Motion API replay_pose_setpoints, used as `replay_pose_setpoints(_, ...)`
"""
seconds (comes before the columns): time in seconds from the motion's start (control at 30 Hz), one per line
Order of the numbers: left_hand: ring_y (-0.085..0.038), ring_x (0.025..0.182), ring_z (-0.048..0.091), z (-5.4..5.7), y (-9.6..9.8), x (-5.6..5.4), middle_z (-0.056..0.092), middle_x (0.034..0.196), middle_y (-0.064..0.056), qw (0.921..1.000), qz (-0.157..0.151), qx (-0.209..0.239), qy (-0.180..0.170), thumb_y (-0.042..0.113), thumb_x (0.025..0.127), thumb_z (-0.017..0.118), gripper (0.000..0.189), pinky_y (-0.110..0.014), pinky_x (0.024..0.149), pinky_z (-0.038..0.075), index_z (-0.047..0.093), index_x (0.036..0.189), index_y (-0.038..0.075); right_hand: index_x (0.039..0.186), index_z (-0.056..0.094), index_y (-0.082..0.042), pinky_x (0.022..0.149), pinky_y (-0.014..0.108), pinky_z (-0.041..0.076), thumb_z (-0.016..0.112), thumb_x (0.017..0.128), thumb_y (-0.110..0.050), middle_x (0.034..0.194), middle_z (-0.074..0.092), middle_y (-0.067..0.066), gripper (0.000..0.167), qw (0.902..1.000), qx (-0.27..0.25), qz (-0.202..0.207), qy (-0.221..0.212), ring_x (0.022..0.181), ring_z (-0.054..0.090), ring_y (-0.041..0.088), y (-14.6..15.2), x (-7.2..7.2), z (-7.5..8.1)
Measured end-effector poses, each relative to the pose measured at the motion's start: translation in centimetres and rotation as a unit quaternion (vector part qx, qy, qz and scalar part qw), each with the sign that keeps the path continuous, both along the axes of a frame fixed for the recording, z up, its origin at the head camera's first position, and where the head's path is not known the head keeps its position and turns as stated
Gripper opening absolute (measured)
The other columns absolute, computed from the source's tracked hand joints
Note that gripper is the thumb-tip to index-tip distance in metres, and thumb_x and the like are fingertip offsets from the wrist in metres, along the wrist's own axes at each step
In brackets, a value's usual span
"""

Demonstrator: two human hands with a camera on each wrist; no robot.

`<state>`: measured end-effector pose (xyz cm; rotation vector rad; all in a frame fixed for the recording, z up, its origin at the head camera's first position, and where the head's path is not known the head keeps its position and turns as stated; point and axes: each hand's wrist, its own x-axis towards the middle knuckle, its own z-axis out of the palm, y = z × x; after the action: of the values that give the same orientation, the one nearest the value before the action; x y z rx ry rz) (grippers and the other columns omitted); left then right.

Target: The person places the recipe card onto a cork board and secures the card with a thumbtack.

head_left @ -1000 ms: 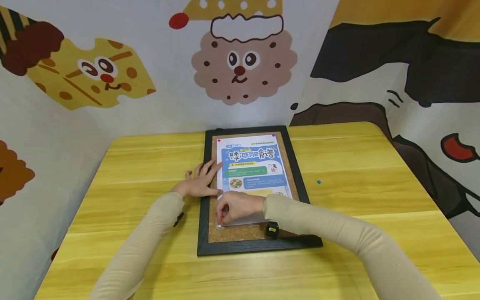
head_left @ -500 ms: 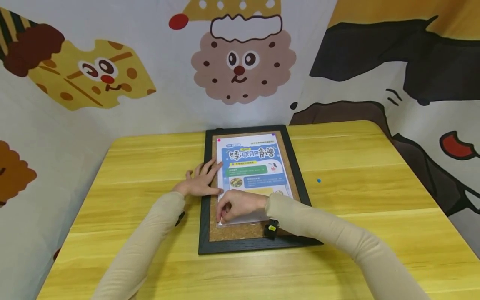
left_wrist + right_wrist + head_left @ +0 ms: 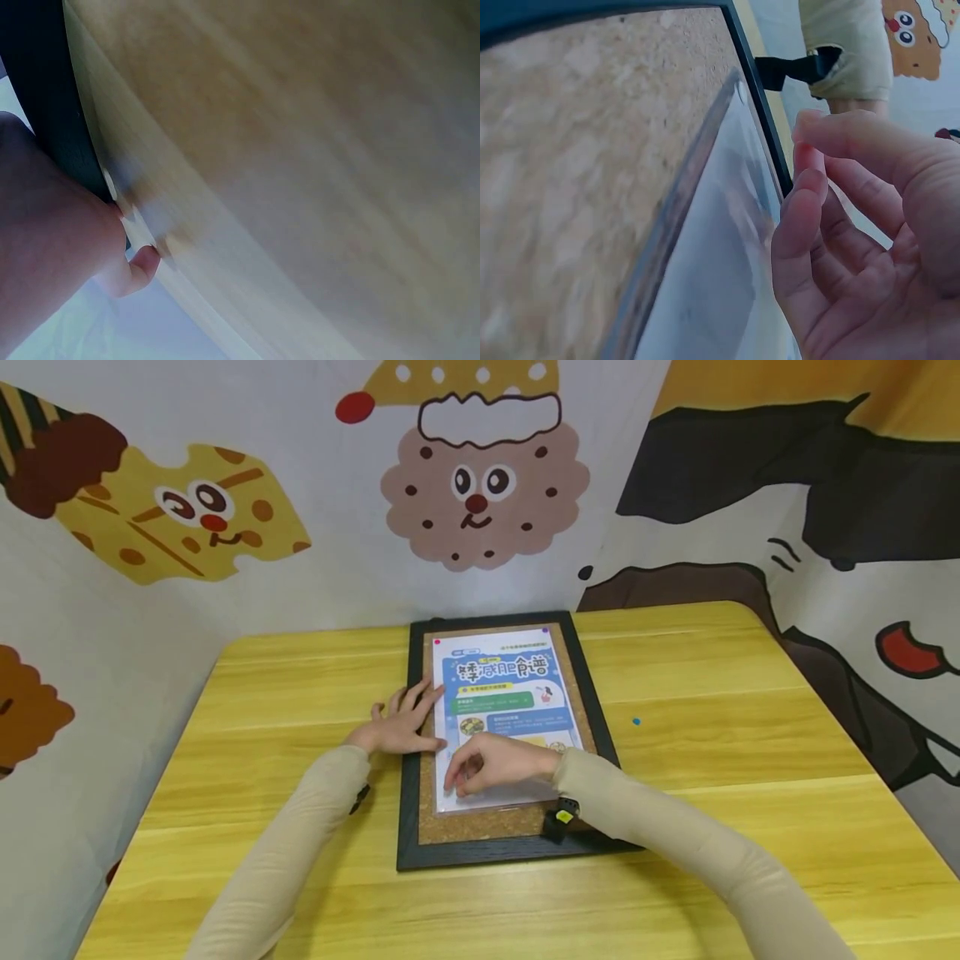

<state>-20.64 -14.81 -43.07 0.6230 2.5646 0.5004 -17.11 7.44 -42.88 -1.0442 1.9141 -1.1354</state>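
A printed sheet [image 3: 498,670] in a clear sleeve lies on a cork board [image 3: 480,827] with a black frame. A red pushpin [image 3: 437,642] sits at its top left corner, a purple one [image 3: 544,630] at its top right. My left hand [image 3: 397,728] rests with spread fingers across the left frame edge and the sheet's side. Over the sheet's lower left part hovers my right hand [image 3: 498,762], fingers loosely bent. In the right wrist view, nothing shows between its fingertips [image 3: 799,202]. Whether a pin sits in the sheet's lower left corner [image 3: 739,94] is unclear.
A small blue pushpin [image 3: 637,722] lies on the wooden table [image 3: 712,743], right of the board. A cartoon-printed cloth [image 3: 315,585] hangs behind the table and at both sides. Black camera straps are on both wrists.
My right hand has lifted from the sheet's lower left corner and moved up and to the right, its fingers loosening. The left hand has stayed in place.
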Motion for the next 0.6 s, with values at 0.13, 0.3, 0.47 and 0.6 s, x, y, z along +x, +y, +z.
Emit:
replay_pose_setpoints(0.13, -0.048, 0.140, -0.007, -0.3, 0.0, -0.1, -0.015, 0.159, -0.009, 1.0000, 0.001, -0.005, -0.003, 0.056, 0.088, 0.058, 0.098, -0.073, 0.098, 0.003, 0.001, 0.157, 0.018, 0.101, 0.074, -0.006, 0.066, 0.026, 0.048, 0.070, 0.088, -0.005, 0.087, 0.071, 0.000, 0.014, 0.9998, 0.002, -0.021, -0.001, 0.072, 0.061, 0.013, 1.1, -0.1, 0.0)
replay_pose_setpoints(0.3, -0.046, 0.140, -0.008, -0.6, -0.1, -0.2, -0.017, 0.159, -0.007, 0.9999, 0.003, -0.013, -0.003, 0.058, 0.087, 0.057, 0.098, -0.072, 0.100, 0.003, -0.001, 0.157, 0.021, 0.102, 0.074, -0.004, 0.069, 0.028, 0.049, 0.070, 0.087, -0.004, 0.089, 0.070, 0.002, 0.015, 0.9990, -0.003, -0.045, 0.002, 0.075, 0.061, 0.015, 2.6, -0.3, -0.2)
replay_pose_setpoints(0.47, -0.045, 0.140, -0.008, -0.5, -0.1, -0.3, -0.016, 0.159, -0.006, 0.9999, 0.004, -0.010, -0.003, 0.057, 0.087, 0.058, 0.098, -0.072, 0.099, 0.003, 0.000, 0.157, 0.021, 0.102, 0.073, -0.002, 0.073, 0.030, 0.051, 0.071, 0.086, -0.004, 0.093, 0.071, 0.004, 0.016, 0.9979, -0.010, -0.063, 0.001, 0.077, 0.063, 0.016, 3.9, -0.5, -0.1)
replay_pose_setpoints(0.6, -0.045, 0.140, -0.009, -0.4, -0.1, -0.2, -0.017, 0.159, -0.006, 1.0000, 0.002, -0.007, -0.005, 0.057, 0.088, 0.058, 0.098, -0.072, 0.099, 0.002, -0.001, 0.157, 0.021, 0.102, 0.072, -0.001, 0.073, 0.031, 0.052, 0.071, 0.086, -0.004, 0.094, 0.071, 0.009, 0.016, 0.9970, -0.020, -0.075, 0.000, 0.077, 0.062, 0.016, 5.1, -0.6, -0.1)
